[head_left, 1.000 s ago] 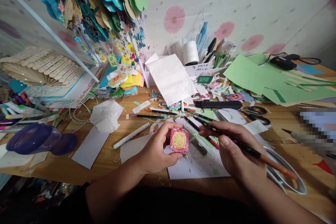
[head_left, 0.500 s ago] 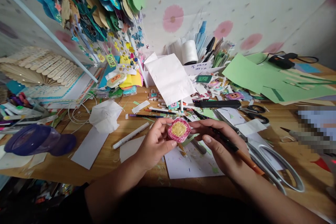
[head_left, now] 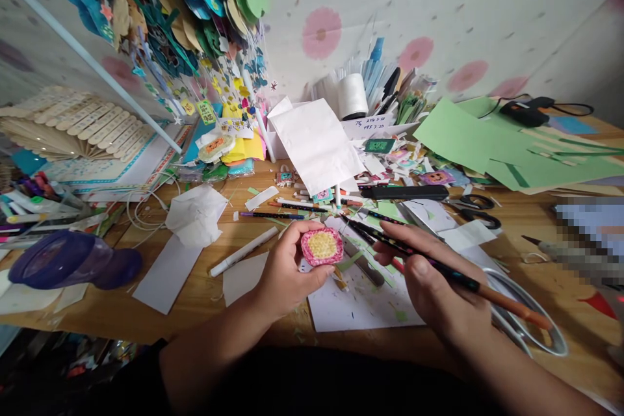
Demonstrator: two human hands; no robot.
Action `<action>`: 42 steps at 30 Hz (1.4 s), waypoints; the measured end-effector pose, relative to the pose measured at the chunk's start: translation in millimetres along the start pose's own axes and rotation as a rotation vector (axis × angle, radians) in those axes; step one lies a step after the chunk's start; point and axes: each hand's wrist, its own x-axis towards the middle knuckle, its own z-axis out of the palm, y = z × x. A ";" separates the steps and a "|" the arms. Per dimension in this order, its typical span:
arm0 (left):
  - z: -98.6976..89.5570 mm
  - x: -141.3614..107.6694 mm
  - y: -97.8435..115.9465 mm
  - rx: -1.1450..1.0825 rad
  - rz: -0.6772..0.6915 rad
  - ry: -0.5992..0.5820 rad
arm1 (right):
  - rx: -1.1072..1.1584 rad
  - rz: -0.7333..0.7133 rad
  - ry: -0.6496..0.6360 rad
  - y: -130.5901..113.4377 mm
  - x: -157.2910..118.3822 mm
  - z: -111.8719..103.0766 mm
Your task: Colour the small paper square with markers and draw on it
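Observation:
A small rounded piece (head_left: 322,246) with a speckled yellow middle and a pink border is pinched between the thumb and fingers of my left hand (head_left: 277,276). Its coloured face is turned up toward me. In my right hand (head_left: 446,286) lies a slim black marker pen (head_left: 461,278) with coloured dots and an orange end, its tip pointing left toward the piece but apart from it. Below the hands is a white sheet (head_left: 361,311) strewn with paper scraps. Large silver scissors (head_left: 559,338) lie partly hidden behind my right hand.
Several pens and a white marker (head_left: 244,251) lie around the hands. To the left are a purple cup-like object (head_left: 73,259) and crumpled white paper (head_left: 195,214). Black-handled scissors (head_left: 480,211), green paper sheets (head_left: 463,143) and a black glue gun (head_left: 526,110) lie at right.
My right hand has moved right, away from the piece, and the marker pen now points toward it. My left hand has shifted the piece slightly left and tilted its face up.

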 end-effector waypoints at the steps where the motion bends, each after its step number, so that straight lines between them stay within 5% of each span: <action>1: -0.3 -0.2 -0.2 0.025 0.020 -0.002 | -0.022 -0.017 0.000 -0.4 0.6 -2.6; 8: -2.7 -1.6 -3.5 0.121 0.080 -0.047 | -0.245 -0.110 -0.035 -15.9 9.2 -3.9; 14: -3.0 -1.4 -1.9 0.128 0.089 -0.050 | -0.183 -0.204 -0.075 -12.9 8.8 -6.0; 42: -4.2 -3.5 -2.1 0.224 0.181 -0.126 | -0.243 -0.216 -0.078 -11.3 5.1 -7.0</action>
